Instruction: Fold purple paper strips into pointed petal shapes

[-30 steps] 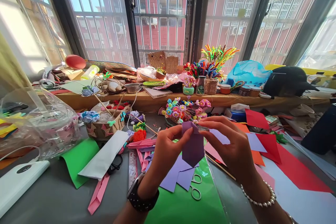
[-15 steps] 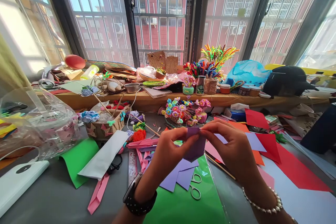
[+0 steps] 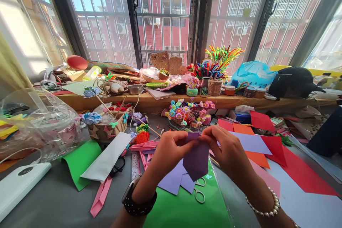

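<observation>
The left hand (image 3: 167, 151) and the right hand (image 3: 227, 151) are both closed in a fingertip pinch on the top edge of a folded piece of purple paper (image 3: 197, 160), held in the air between them above the near middle of the bench (image 3: 53, 199). The paper hangs down from that edge to a point.

By the look of it, it is very light and thin, limp where single and a little stiffer along its folds. It should crease or tear easily, so the folded top edge or the corners are the safest places to grip, with light pressure.

Directly below lie lilac paper pieces (image 3: 176, 180) and a pair of scissors (image 3: 199, 190) on a green sheet (image 3: 187, 210). Red and orange sheets (image 3: 267, 142) spread towards the right edge, a ruler (image 3: 135, 167) lies left of centre, and small paper flowers (image 3: 187, 110) stand beyond the hands.
</observation>
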A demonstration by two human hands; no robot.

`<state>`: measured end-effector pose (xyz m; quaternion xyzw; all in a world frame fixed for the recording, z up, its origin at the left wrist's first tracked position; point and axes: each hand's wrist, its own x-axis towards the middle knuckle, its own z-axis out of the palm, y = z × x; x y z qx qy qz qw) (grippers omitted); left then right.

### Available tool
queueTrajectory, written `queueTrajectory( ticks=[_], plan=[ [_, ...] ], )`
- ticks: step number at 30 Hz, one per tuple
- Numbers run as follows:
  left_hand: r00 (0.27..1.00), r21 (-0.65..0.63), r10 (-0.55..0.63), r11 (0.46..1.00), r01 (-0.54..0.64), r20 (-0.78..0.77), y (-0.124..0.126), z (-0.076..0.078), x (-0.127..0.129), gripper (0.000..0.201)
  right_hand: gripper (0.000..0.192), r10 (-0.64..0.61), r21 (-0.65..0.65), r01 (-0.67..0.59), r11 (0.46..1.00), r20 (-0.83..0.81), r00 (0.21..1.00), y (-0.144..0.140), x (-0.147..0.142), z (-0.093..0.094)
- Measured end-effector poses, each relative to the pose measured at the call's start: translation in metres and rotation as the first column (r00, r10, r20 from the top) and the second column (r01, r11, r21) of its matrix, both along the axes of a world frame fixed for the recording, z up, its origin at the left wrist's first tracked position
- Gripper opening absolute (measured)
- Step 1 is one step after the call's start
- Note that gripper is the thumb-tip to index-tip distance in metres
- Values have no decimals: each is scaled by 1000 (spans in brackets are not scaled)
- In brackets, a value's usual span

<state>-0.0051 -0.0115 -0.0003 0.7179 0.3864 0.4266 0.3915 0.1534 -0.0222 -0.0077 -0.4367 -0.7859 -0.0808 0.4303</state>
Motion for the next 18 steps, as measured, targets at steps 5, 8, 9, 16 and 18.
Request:
queueTrajectory(
  ticks=[5,8,9,16,18],
  plan=[
    [999,-80,-37,996,38,19,1,0,-2,24,22,-9,-5,9,1000,67,998,2,-3,-2],
    [996,-143,-88,986,87,1,1,2,-4,22,27,19,-43,-17,999,61,998,0,-4,1],
    [995,-156,-102,983,99,-9,1,2,-4,21,26,40,-62,-37,997,49,998,-1,-4,2],
    [988,-196,-154,970,146,-28,1,4,-6,19,24,68,-22,-68,997,18,997,0,-6,0],
    [987,-208,-162,966,154,-21,1,5,-7,19,29,50,-10,-50,999,16,999,0,-7,-1]
  ],
)
